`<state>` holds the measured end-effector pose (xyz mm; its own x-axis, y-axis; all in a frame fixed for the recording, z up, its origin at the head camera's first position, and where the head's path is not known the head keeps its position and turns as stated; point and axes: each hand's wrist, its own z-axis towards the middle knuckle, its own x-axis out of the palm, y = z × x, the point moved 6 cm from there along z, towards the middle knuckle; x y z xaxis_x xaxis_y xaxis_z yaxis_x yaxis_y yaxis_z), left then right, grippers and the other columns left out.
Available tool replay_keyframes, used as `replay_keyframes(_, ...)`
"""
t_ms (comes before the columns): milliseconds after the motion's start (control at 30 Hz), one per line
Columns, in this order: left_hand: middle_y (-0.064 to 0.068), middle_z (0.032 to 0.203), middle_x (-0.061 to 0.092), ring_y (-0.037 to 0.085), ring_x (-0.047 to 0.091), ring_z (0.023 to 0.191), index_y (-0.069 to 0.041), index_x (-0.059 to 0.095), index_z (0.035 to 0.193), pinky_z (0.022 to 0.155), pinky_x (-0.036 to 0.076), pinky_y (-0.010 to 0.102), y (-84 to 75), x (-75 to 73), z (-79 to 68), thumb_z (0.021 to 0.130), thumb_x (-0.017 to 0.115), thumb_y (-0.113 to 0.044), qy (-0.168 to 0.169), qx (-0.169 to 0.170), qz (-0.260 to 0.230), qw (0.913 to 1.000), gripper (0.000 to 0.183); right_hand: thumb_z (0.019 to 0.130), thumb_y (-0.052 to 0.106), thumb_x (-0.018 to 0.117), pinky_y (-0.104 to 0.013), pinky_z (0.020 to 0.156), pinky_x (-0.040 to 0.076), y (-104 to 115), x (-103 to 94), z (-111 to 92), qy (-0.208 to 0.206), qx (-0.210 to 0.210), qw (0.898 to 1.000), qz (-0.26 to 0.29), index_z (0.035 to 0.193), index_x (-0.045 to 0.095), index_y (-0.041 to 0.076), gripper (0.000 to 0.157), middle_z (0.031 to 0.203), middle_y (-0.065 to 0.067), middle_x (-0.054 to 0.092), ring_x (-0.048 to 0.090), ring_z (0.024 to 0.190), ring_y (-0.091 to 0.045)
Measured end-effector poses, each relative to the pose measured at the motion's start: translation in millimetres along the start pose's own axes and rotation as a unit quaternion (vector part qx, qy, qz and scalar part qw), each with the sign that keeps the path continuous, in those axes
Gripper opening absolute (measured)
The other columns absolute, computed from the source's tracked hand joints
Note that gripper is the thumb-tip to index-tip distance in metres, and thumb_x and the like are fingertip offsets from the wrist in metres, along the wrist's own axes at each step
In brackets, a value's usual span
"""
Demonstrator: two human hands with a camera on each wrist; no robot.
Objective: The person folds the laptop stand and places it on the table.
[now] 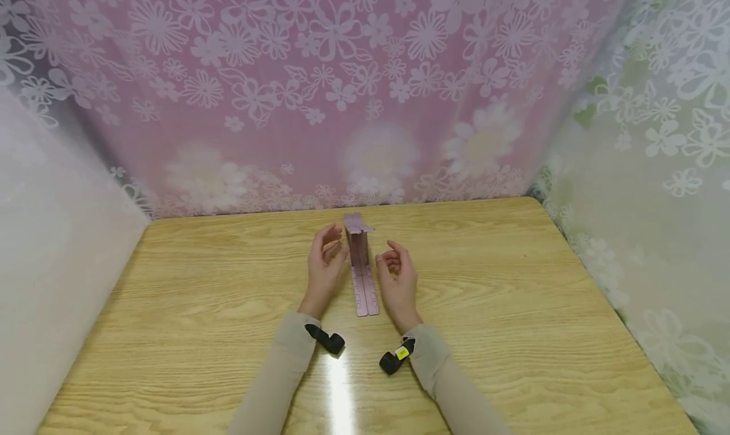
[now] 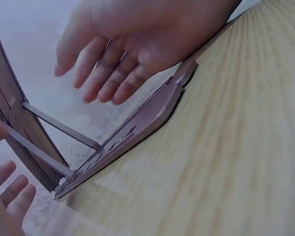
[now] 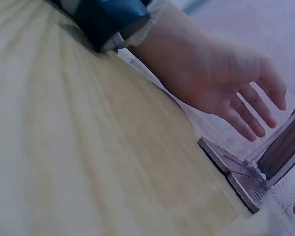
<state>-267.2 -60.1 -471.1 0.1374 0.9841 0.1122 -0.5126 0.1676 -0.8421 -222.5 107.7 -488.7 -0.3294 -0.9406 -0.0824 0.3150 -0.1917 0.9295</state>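
Observation:
A pinkish-purple folding stand (image 1: 365,293) stands unfolded on the table, its slotted base flat and its back panel (image 1: 358,248) raised at the far end. Thin struts (image 2: 64,128) link panel and base in the left wrist view. My left hand (image 1: 325,264) hovers just left of the stand, fingers loosely bent, holding nothing. On the other side my right hand (image 1: 398,286) is held close to it, fingers relaxed and palm turned inward. The right hand (image 2: 132,44) shows apart from the stand in the left wrist view; the left hand (image 3: 221,78) shows likewise in the right wrist view.
The wood-grain table (image 1: 485,333) stretches around the stand. A pink floral curtain (image 1: 319,105) hangs along the back edge, with pale panels at left and right. Black wrist devices (image 1: 327,340) are strapped over the sleeves. A bright reflection lies near the front.

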Motion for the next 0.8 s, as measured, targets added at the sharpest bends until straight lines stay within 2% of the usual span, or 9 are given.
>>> replay_keyframes(100,0.038,0.117,0.046,0.054,0.042,0.110,0.005,0.042,0.131,0.094,0.039,0.059,-0.1,-2.0,-0.3,0.088,0.055,0.010,-0.012,-0.005,0.011,0.9999,0.045,0.094,0.010,0.057,-0.038,0.079,0.047,10,1.1,3,0.008,0.005,1.000,0.011,0.132,0.045,0.005,0.040,0.100,-0.016,0.057,0.054,0.089,-0.029)
replay_keyframes(233,0.036,0.112,0.050,0.050,0.047,0.107,0.002,0.043,0.131,0.091,0.041,0.057,0.3,-2.7,-0.5,0.090,0.055,0.006,-0.009,-0.014,0.026,0.9995,0.043,0.095,0.013,0.054,-0.043,0.087,0.045,12,3.4,8,0.015,-0.008,1.000,0.015,0.133,0.044,0.008,0.040,0.103,-0.017,0.057,0.055,0.094,-0.033)
replay_keyframes(367,0.037,0.110,0.052,0.049,0.050,0.103,0.001,0.042,0.133,0.090,0.043,0.055,1.2,-1.7,-0.3,0.091,0.055,0.005,0.003,-0.018,0.031,0.9994,0.044,0.096,0.011,0.052,-0.046,0.092,0.044,10,7.6,16,0.041,-0.033,0.998,0.040,0.134,0.044,0.007,0.039,0.111,-0.025,0.057,0.056,0.101,-0.041)
replay_keyframes(467,0.038,0.109,0.053,0.050,0.051,0.100,0.001,0.041,0.134,0.088,0.047,0.049,1.9,-0.7,-0.4,0.091,0.054,0.005,0.013,-0.023,0.029,0.9992,0.045,0.096,0.008,0.051,-0.042,0.094,0.044,9,11.8,21,0.072,-0.043,0.994,0.073,0.136,0.041,0.004,0.041,0.116,-0.031,0.055,0.054,0.106,-0.044)
replay_keyframes(567,0.038,0.107,0.055,0.051,0.053,0.096,0.003,0.042,0.134,0.083,0.050,0.039,2.4,0.0,-0.9,0.091,0.054,0.005,0.019,-0.031,0.034,0.9988,0.045,0.096,0.006,0.049,-0.035,0.093,0.046,7,15.3,26,0.097,-0.043,0.990,0.096,0.138,0.039,0.001,0.043,0.117,-0.034,0.053,0.053,0.107,-0.043)
replay_keyframes(667,0.037,0.103,0.057,0.050,0.056,0.090,0.005,0.044,0.132,0.075,0.052,0.029,2.3,1.2,-0.7,0.090,0.055,0.005,0.026,-0.033,0.055,0.9976,0.043,0.096,0.005,0.050,-0.034,0.090,0.047,5,17.1,28,0.106,-0.045,0.989,0.097,0.138,0.040,0.002,0.043,0.115,-0.034,0.054,0.055,0.106,-0.040)
replay_keyframes(800,0.032,0.098,0.061,0.046,0.059,0.084,0.001,0.049,0.131,0.071,0.053,0.028,2.2,1.9,0.7,0.089,0.057,0.005,0.032,-0.036,0.091,0.9947,0.043,0.094,0.003,0.054,-0.033,0.087,0.050,1,18.9,31,0.103,-0.039,0.990,0.086,0.135,0.046,0.004,0.042,0.111,-0.032,0.056,0.058,0.102,-0.034)
